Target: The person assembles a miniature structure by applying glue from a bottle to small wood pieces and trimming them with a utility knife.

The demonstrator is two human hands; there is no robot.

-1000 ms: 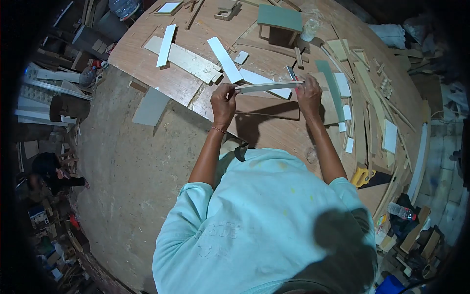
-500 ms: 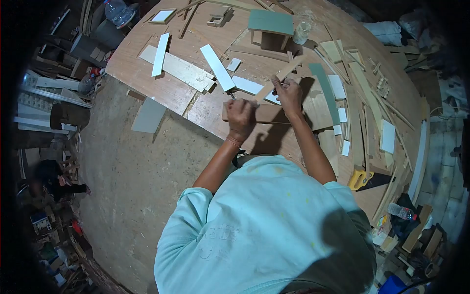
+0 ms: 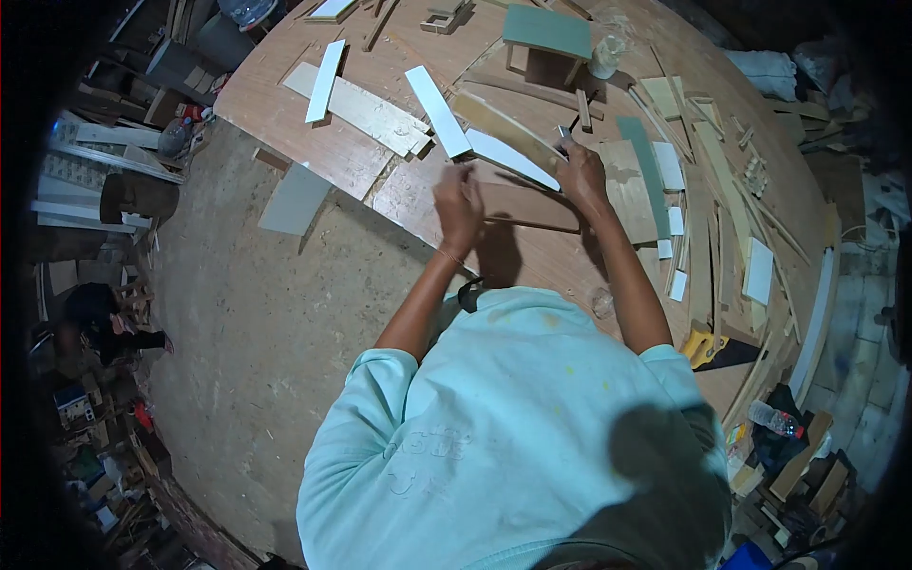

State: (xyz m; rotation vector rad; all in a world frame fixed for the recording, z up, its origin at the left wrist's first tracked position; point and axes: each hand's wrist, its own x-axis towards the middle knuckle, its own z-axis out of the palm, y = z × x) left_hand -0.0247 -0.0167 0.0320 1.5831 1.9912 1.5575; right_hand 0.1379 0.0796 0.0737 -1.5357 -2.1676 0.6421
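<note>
Since the previous head frame, the wooden strip has swung round to slant the other way, its far end now up and to the left, and the left hand has come off it. The right hand clenches the strip at its near end, with a small metallic tool jutting up beside the fingers. The left hand is apart from the strip, over the near side of the worktable; it is motion-blurred with fingers seemingly curled, so I cannot tell whether it grips anything.

In the head view, the raised strip passes above a flat white strip, and a brown board lies closer to the person, between the two hands. Another white strip lies to the left of the held piece, and a third rests across a pale plank. Farther back stands a small green-topped stand with a clear jar just beside it. Right of the right hand are a pale panel and a long green strip; a yellow-handled saw lies nearer the person.
</note>
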